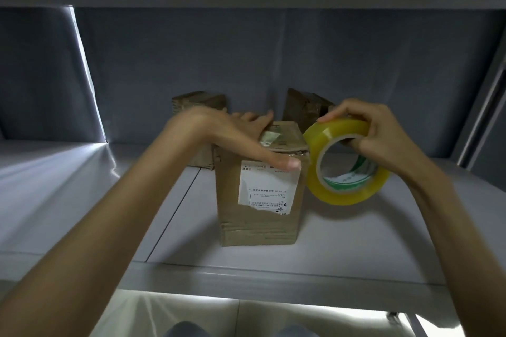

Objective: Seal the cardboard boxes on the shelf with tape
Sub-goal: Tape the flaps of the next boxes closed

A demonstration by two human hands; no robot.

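Observation:
A brown cardboard box [260, 216] with a white shipping label stands upright on the grey shelf [356, 241], near its front edge. My left hand [232, 134] lies over the box's top, fingers straight across the flaps and thumb pressed against the front face above the label. My right hand [375, 134] grips a roll of yellowish clear tape [347, 191] just right of the box's top corner, fingers through its core. The roll's edge touches or nearly touches the box's upper right corner.
Two more cardboard boxes stand further back: one [200, 102] behind my left hand, one [304, 107] behind the front box. The upper shelf's underside [246, 0] hangs low overhead. A metal upright [482, 117] bounds the right side, and plastic sheeting [54, 159] covers the left.

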